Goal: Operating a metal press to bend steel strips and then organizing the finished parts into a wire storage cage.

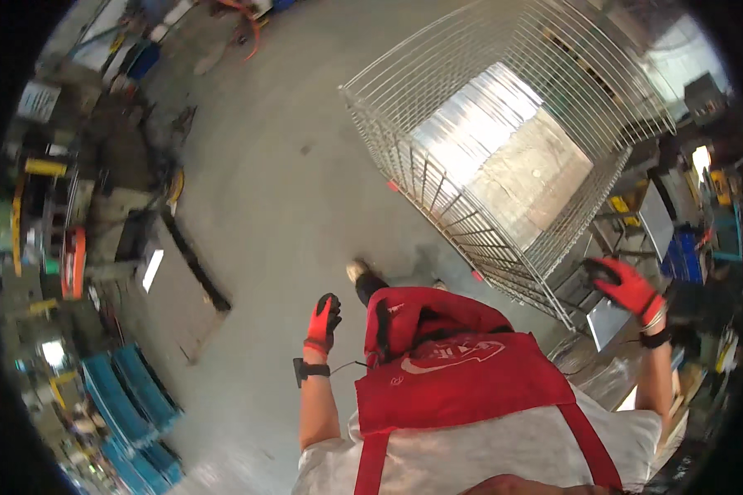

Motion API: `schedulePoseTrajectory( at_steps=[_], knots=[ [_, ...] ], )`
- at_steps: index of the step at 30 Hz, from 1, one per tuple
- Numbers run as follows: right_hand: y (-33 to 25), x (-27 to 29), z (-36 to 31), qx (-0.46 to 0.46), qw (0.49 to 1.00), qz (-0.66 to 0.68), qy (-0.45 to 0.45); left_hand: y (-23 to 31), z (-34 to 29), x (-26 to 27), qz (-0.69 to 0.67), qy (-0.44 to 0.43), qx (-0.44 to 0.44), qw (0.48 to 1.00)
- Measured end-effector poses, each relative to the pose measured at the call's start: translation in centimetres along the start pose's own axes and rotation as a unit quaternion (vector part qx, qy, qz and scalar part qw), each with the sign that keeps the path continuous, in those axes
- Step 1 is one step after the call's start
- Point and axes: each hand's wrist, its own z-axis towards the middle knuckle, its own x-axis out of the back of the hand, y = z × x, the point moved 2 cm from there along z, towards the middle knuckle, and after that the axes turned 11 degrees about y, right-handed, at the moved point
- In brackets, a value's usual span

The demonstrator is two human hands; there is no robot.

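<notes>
My left hand [323,322], in a red glove with black fingers, hangs beside my red apron [462,384] over the bare floor. Its fingers are loosely bent, and I see nothing in them. On the other side my right hand [626,287], gloved the same way, is held out by the near right corner of a large wire cage [446,198]. Those fingers are slightly bent and apart, with nothing visible between them. Whether they touch anything behind is unclear. Inside the cage, shiny sheet-like material [530,177] covers the bottom.
Blue bins [128,396] stand at the lower left, near a flat brownish surface with a dark edge [194,264]. Cluttered equipment lines the left side. An orange hose [254,37] lies at the far end. Past my right hand are a metal stand [656,219] and a blue container [683,254].
</notes>
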Motion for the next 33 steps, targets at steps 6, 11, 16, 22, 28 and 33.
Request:
schedulePoseTrajectory(
  at_steps=[6, 11, 16, 22, 28, 33],
  knots=[
    [-10.5, 2.6, 8.6, 0.054, 0.988, 0.107, 0.099, 18.7, 11.5, -4.0, 0.148, -0.072, -0.208, 0.964],
    [-15.1, 1.6, 21.0, 0.127, 0.984, 0.051, 0.116, 33.2, 14.4, -13.9, 0.156, -0.119, -0.362, 0.911],
    [-11.5, -2.4, 35.3, 0.194, 0.955, -0.168, 0.148, 40.5, 15.7, -25.5, 0.242, -0.134, -0.486, 0.829],
    [-4.3, -14.8, 55.1, 0.050, 0.994, 0.094, 0.025, 38.6, 19.8, -34.9, 0.393, -0.167, -0.509, 0.747],
    [1.5, -34.7, 62.3, -0.078, 0.992, 0.094, 0.009, 37.7, 19.3, -37.1, 0.484, -0.131, -0.497, 0.708],
    [2.1, -43.8, 63.7, -0.120, 0.990, -0.020, -0.074, 37.5, 18.8, -37.2, 0.441, -0.103, -0.365, 0.814]
  ],
)
